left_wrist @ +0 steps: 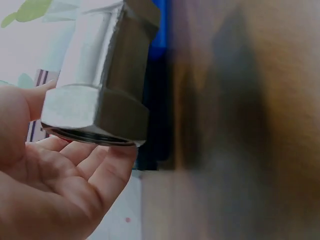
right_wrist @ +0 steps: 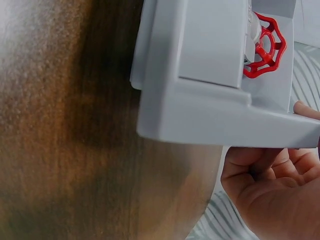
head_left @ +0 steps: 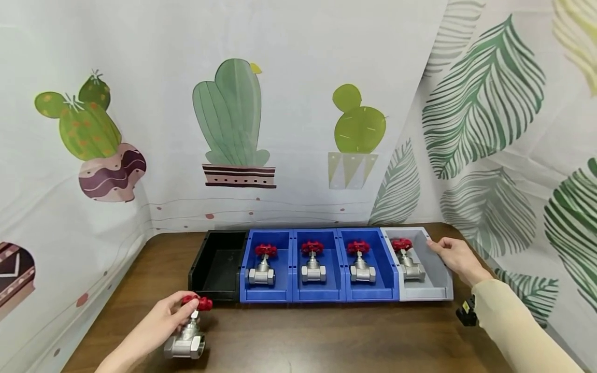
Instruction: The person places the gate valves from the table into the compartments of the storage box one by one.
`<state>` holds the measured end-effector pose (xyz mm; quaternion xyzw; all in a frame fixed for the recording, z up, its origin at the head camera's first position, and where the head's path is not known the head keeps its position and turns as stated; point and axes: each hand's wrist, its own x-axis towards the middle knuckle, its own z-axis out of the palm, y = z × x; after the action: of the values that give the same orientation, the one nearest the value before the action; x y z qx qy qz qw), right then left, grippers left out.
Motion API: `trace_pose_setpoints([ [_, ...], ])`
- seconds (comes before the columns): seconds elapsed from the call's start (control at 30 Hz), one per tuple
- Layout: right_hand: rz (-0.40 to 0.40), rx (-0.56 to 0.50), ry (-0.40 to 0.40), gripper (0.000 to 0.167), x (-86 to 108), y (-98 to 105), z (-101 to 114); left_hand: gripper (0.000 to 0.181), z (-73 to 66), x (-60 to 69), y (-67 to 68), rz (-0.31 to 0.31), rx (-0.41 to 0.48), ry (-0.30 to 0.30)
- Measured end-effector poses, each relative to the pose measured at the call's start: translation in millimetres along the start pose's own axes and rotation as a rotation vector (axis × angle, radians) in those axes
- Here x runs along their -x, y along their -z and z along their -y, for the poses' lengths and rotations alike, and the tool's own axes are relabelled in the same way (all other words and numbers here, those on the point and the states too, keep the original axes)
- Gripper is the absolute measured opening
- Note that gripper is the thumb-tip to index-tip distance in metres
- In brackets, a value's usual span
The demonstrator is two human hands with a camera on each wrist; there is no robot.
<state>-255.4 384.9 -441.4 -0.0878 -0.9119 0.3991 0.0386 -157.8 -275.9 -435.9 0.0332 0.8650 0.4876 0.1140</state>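
At the front left, my left hand (head_left: 160, 318) pinches the red handwheel of a metal gate valve (head_left: 185, 344), held in front of the black bin (head_left: 223, 267). In the left wrist view the valve's hexagonal pipe end (left_wrist: 80, 107) hangs over the fingers, and its wheel is mostly hidden. My right hand (head_left: 459, 258) grips the right wall of the grey bin (head_left: 436, 293), thumb at the rim and fingers outside. Inside that bin, another gate valve (head_left: 412, 268) leans by the left wall; its red wheel (right_wrist: 270, 47) shows in the right wrist view.
Three blue bins (head_left: 318, 297) stand in a row between the black and grey ones, each holding a red-wheeled valve (head_left: 313, 271). Beneath lies a brown wooden table (head_left: 298, 336). A printed cloth (head_left: 298, 103) hangs behind. A small black device (head_left: 466, 313) sits at my right wrist.
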Motion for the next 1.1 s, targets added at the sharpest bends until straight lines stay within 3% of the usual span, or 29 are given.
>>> trace_pose_setpoints([
  [0.23, 0.011, -0.027, -0.025, 0.044, -2.2, 0.1, 0.2, 0.048, -17.5, -10.1, 5.6, -0.013, 0.027, -0.035],
  [0.9, 0.015, -0.050, -0.043, 0.044, -1.5, 2.0, -0.7, 0.044, -35.2, -56.9, 12.6, -0.083, -0.008, -0.134],
  [1.1, 0.013, -0.045, -0.031, 0.046, -0.1, -0.2, -1.8, 0.044, -38.7, -71.7, 9.5, -0.095, -0.085, -0.151],
])
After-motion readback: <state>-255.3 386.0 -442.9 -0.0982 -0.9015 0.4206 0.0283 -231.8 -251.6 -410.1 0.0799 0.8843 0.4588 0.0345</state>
